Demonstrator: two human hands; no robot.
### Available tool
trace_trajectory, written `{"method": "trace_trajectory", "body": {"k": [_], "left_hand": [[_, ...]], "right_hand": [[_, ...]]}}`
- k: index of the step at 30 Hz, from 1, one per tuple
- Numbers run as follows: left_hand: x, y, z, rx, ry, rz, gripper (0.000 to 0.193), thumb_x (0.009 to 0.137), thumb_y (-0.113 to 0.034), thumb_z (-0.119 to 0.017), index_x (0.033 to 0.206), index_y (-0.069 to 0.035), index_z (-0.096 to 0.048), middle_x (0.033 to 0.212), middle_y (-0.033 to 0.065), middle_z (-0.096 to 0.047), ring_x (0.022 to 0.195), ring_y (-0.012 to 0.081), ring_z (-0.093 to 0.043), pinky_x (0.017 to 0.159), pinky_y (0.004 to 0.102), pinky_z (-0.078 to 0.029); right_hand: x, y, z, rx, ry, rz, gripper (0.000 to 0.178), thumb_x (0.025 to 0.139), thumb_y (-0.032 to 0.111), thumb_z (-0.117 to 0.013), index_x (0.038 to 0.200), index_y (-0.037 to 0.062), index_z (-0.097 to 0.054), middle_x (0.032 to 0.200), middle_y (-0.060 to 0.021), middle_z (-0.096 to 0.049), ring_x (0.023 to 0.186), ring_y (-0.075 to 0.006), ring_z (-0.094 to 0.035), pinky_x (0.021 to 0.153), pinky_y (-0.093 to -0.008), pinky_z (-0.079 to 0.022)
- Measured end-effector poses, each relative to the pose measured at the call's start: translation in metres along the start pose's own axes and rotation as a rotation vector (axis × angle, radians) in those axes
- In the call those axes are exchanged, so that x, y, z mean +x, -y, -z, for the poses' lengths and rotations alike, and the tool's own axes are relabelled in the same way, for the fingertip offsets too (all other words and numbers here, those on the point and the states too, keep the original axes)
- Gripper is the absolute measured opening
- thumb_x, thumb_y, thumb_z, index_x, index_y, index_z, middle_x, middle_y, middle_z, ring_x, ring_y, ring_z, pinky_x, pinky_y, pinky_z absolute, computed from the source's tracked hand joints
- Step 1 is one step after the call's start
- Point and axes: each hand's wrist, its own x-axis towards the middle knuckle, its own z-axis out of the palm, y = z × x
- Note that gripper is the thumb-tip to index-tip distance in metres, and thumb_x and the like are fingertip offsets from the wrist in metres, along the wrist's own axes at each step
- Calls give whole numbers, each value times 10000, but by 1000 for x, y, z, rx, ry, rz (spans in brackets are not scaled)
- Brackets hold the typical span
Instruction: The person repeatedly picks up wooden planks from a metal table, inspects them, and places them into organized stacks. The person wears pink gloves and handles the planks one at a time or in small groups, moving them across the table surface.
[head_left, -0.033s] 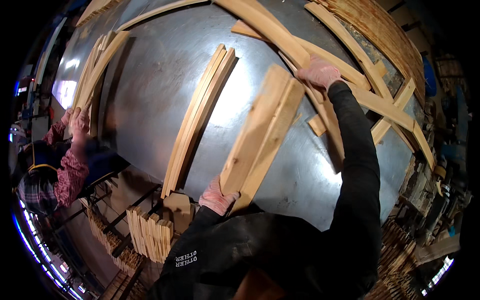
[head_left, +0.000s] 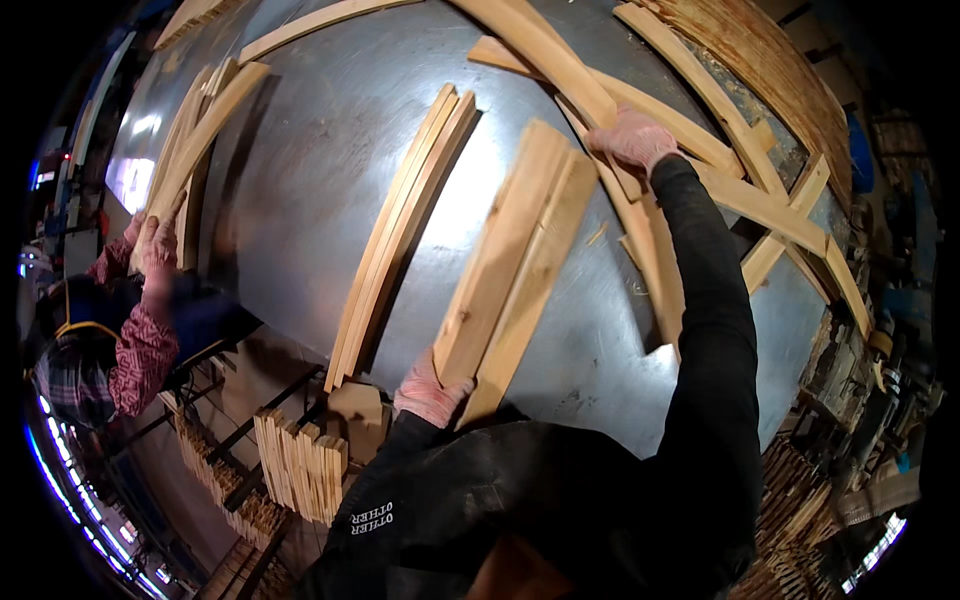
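Note:
My left hand, in a pinkish work glove, is closed round the near end of a wooden board. A second wooden board lies right alongside it, and both slant away from me over the metal tabletop. Farther off to the right, my gloved right hand is closed at the near end of a long wooden strip in a loose, crossed heap. Its fingertips are partly hidden among the wood. Another strip runs from under that hand toward me, beside my right sleeve.
Left of my boards lies a bundle of narrow strips on the metal table. At the far left a co-worker's hands hold more strips. Crossed strips cover the right side. Stacked wood pieces stand below the table edge.
The two boards at my left hand have shifted slightly left. My right hand has moved a little left, and the strip beneath it has shifted, hiding most of a small wood piece.

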Motion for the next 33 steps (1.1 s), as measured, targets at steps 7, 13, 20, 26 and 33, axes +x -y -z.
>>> {"method": "trace_trajectory", "body": {"k": [7, 13, 20, 26, 33], "left_hand": [[10, 38, 27, 533, -324, -109, 729, 702, -314, -753, 1304, -43, -443, 1139, 208, -590, 1058, 371, -580, 886, 469, -482], [12, 37, 31, 553, -231, -69, 756, 721, -352, -757, 1326, -46, -423, 1131, 193, -593, 1037, 352, -594, 864, 459, -488], [22, 20, 27, 519, -129, 6, 768, 769, -359, -714, 1373, -23, -379, 1272, 235, -540, 1169, 370, -544, 971, 455, -455], [29, 7, 3, 378, -5, -84, 739, 760, -317, -722, 1327, 32, -402, 1281, 256, -526, 1178, 384, -537, 1007, 430, -436], [72, 38, 12, 116, -6, -131, 772, 709, -320, -775, 1308, 30, -436, 1100, 221, -636, 1014, 357, -622, 925, 394, -488]], "right_hand": [[-51, 59, -60, 811, 37, -68, 549, 789, 433, -735, 1134, 40, -569, 859, -49, -566, 817, -159, -580, 710, -315, -505], [-138, -78, -136, 1521, 418, -196, 522, 845, 381, -685, 1142, -30, -560, 933, -108, -628, 698, -251, -645, 667, -370, -575], [-272, -64, -176, 2086, 290, -38, 607, 829, 266, -693, 1249, -105, -462, 1080, -231, -587, 1004, -378, -615, 966, -553, -488], [-303, -77, -197, 1846, 58, -74, 637, 820, 202, -715, 1278, -144, -439, 1106, -248, -618, 989, -360, -657, 929, -447, -543], [-324, -56, -188, 1883, 54, 39, 683, 839, 271, -713, 1311, -124, -417, 1190, -251, -587, 1033, -377, -642, 926, -451, -533]]}}
